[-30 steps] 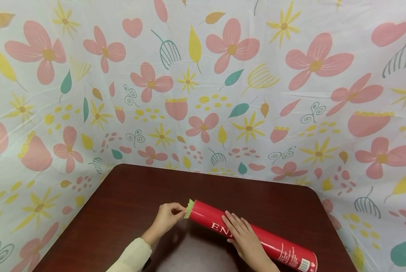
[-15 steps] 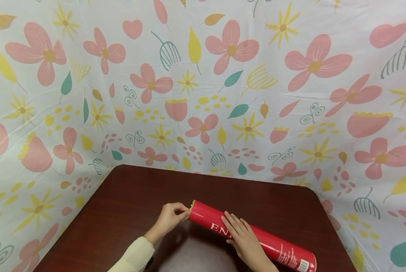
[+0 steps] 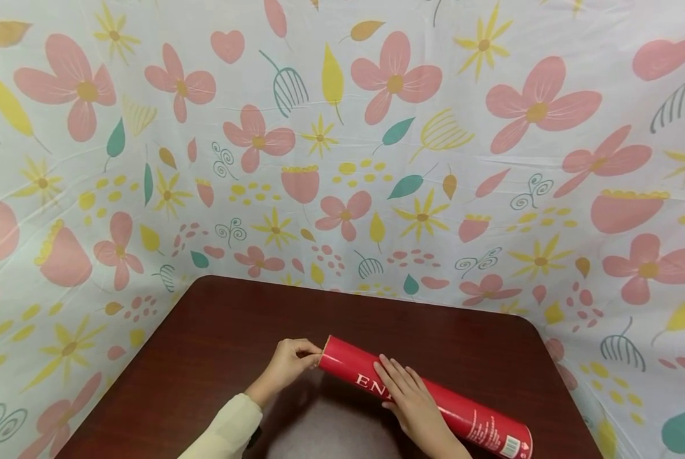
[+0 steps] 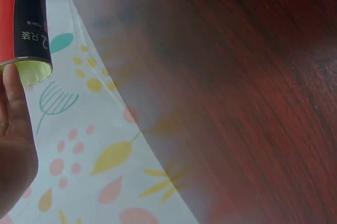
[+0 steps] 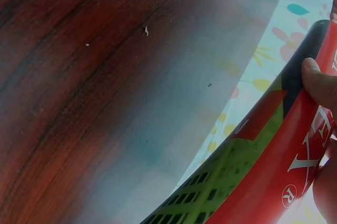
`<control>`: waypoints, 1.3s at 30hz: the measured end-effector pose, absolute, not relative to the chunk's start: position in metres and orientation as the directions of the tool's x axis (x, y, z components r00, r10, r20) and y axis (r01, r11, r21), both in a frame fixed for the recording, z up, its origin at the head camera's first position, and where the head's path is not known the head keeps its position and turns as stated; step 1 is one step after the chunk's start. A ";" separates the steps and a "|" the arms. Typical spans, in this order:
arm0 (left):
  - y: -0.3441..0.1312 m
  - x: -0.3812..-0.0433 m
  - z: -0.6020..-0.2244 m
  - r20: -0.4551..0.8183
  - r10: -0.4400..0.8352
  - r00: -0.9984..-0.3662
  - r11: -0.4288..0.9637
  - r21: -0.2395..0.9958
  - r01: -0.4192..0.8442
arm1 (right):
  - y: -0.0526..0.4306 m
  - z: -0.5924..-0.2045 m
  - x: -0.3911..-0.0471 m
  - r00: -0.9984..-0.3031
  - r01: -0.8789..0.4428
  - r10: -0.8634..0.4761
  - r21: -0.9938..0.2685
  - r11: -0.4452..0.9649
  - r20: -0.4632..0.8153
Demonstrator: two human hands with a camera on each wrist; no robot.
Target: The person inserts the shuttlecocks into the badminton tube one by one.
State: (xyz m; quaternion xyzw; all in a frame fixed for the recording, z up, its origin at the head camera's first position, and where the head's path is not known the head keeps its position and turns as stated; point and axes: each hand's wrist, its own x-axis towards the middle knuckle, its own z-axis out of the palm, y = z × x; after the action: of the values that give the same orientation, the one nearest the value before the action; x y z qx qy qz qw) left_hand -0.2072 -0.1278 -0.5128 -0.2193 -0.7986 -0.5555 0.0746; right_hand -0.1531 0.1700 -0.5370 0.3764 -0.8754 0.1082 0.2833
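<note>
A long red shuttlecock tube [image 3: 480, 414] slants across the table in the head view, its mouth toward the left. Inside that mouth the pale green skirt of a shuttlecock [image 4: 36, 70] shows in the left wrist view; the rest of it is hidden. My left hand [image 3: 289, 366] has thumb and index finger drawn together at the mouth, pinching at the skirt, with the fingertips partly hidden by the rim. My right hand [image 3: 411, 401] grips the tube around its middle from above. Its thumb [image 5: 316, 79] lies along the near side in the right wrist view.
The dark brown table [image 3: 250, 306] has rounded far corners. A white cloth [image 3: 342, 159] printed with flowers and leaves hangs behind it and along both sides. Small pale specks [image 5: 146, 31] lie on the tabletop.
The green skirt stuck out of the tube a second ago and has since gone inside. My left hand has followed it rightward to the rim. The right hand and tube have hardly moved.
</note>
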 end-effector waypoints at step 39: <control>-0.168 -0.183 -0.531 0.308 0.177 -0.935 0.232 0.910 0.344 | 0.176 -0.540 -0.199 -0.652 -0.627 -0.465 -0.081 0.775 0.599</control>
State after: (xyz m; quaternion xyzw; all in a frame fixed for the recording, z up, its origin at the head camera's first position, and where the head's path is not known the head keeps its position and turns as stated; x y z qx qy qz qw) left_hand -0.1835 -0.1676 -0.5306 -0.1665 -0.7816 -0.5971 0.0700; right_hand -0.1987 0.1758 -0.5396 0.3042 -0.8976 0.1421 0.2856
